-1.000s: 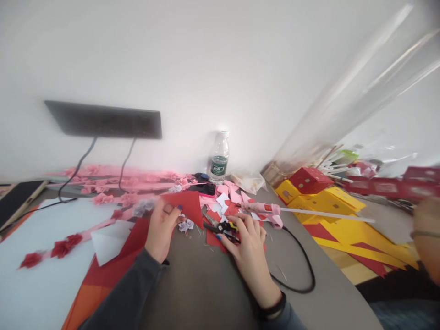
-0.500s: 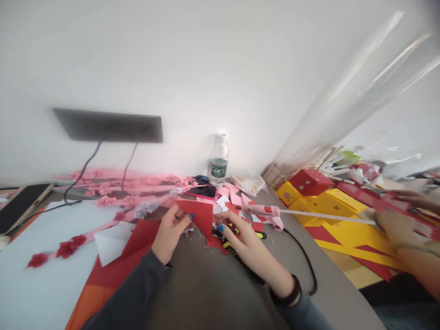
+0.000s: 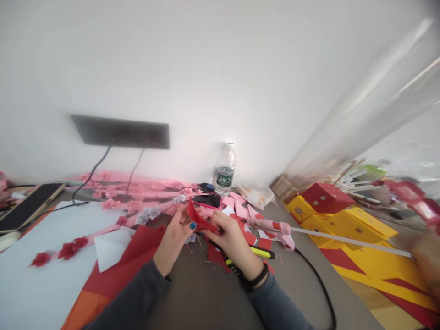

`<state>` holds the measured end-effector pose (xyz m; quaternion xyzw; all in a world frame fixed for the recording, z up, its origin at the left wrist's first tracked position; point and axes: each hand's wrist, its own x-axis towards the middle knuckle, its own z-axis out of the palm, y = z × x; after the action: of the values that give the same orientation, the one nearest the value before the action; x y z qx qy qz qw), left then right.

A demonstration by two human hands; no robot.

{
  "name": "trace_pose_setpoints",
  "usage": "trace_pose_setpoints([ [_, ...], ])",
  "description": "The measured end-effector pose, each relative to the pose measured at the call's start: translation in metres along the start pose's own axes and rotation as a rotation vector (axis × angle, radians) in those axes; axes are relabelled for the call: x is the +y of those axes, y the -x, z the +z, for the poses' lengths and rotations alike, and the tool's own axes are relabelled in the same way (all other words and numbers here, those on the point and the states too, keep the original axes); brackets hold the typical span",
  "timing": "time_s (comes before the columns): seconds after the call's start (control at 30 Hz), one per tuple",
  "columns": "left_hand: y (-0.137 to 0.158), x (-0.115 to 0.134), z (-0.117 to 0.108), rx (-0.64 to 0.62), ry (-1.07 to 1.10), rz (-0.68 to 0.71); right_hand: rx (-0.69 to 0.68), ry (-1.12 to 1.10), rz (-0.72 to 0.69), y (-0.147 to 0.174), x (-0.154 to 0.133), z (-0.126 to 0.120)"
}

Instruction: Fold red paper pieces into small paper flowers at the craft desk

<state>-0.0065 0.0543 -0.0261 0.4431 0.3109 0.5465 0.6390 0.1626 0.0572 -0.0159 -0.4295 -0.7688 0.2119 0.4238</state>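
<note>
A piece of red paper [image 3: 197,218], bent and curled, is held between both hands above the grey table. My left hand [image 3: 177,236] pinches its left side between thumb and fingers. From the right, my right hand [image 3: 232,236] grips the other edge, its fingers curled over the paper. Below my right wrist lies a black and yellow scissors-like tool [image 3: 263,252], partly hidden. A pink glue gun [image 3: 275,228] with a white glue stick in its back rests to the right, its black cord trailing toward the front edge.
Behind my hands stand a water bottle [image 3: 225,169] and a pink-edged phone [image 3: 208,200]. Pink paper-flower branches [image 3: 137,206] and white sheets [image 3: 44,247] lie left. Red and yellow boxes [image 3: 328,198] sit right, beside another person's blurred arm [image 3: 428,259].
The red paper, flat and upright before, is now folded and curled. My right hand has closed onto it. The other person's hand at right has moved mostly out of view.
</note>
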Motion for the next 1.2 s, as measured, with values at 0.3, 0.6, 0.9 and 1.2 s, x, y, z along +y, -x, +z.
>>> trace_pose_setpoints([
  [0.3,0.005,0.009,0.004,0.112,0.142,-0.275,0.042,-0.317,0.082,0.011,0.013,0.004],
  [0.6,0.004,0.002,-0.003,0.026,-0.09,-0.131,0.086,-0.588,0.263,0.011,0.013,0.009],
  [0.9,0.002,0.0,-0.015,0.088,-0.393,-0.046,0.019,-0.613,0.317,0.011,0.013,0.006],
  [1.2,0.001,0.01,-0.011,0.008,-0.473,-0.033,0.023,-0.659,0.358,0.009,0.012,0.004],
])
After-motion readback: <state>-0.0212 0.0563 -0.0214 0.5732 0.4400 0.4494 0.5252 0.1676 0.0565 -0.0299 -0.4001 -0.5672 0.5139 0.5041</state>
